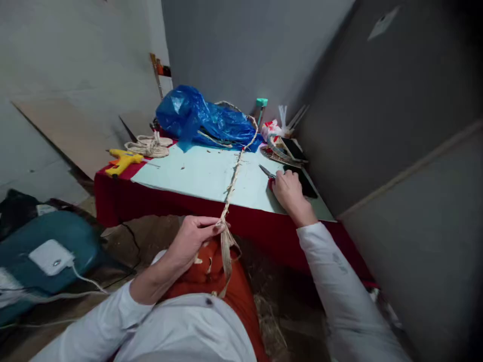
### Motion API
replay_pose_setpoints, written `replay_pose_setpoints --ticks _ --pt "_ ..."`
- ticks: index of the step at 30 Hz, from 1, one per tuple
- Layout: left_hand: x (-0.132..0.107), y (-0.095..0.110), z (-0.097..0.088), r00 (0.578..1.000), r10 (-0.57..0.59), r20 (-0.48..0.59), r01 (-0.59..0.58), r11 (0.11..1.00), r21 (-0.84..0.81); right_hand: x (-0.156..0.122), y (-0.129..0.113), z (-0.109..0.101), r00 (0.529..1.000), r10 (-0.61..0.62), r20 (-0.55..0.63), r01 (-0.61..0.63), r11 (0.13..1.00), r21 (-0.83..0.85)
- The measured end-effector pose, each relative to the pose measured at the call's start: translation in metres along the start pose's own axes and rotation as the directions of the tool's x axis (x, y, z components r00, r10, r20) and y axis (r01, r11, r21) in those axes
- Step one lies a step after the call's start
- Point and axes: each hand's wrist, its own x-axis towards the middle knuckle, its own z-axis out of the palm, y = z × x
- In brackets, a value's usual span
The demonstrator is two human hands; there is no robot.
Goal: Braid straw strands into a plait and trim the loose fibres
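My left hand (198,234) pinches a pale fibre braid (234,181) near its lower end, above my lap. Loose flat strands (226,247) hang below those fingers. From there the braid stretches up across the white board and on toward the blue plastic bag. At the board's right side, my right hand (289,188) is closed around the red handles of a pair of scissors (267,172). The scissors lie low over the board, with their blades pointing away to the left. My palm hides most of the handles.
A yellow glue gun (124,162) and coiled braid (149,146) lie at the table's left. The blue plastic bag (204,115) sits behind. Right of it are a teal-capped container (261,108) and a dark flat object (305,182). A teal stool (56,236) stands lower left.
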Motion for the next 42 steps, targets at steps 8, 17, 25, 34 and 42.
replay_pose_setpoints --ticks 8,17,25,34,42 --pt "0.002 0.000 0.001 0.998 0.062 0.020 -0.064 0.996 0.066 -0.015 -0.006 -0.019 0.990 -0.064 -0.123 0.088 0.976 0.199" --pt "-0.001 -0.001 0.012 0.915 0.403 -0.025 -0.377 0.875 0.303 -0.195 -0.032 -0.044 0.967 -0.203 -0.157 0.249 0.603 0.757" --pt "-0.001 -0.008 0.036 0.834 0.552 -0.003 -0.508 0.769 0.388 -0.228 -0.061 -0.023 0.960 -0.153 -0.234 0.270 0.729 0.629" --pt "-0.002 -0.007 0.040 0.816 0.578 -0.002 -0.529 0.748 0.400 -0.226 -0.057 -0.021 0.947 -0.174 -0.268 0.302 0.763 0.572" --pt "-0.002 -0.007 0.051 0.794 0.608 -0.001 -0.551 0.720 0.422 -0.224 -0.061 -0.013 0.948 -0.116 -0.297 0.266 0.802 0.535"
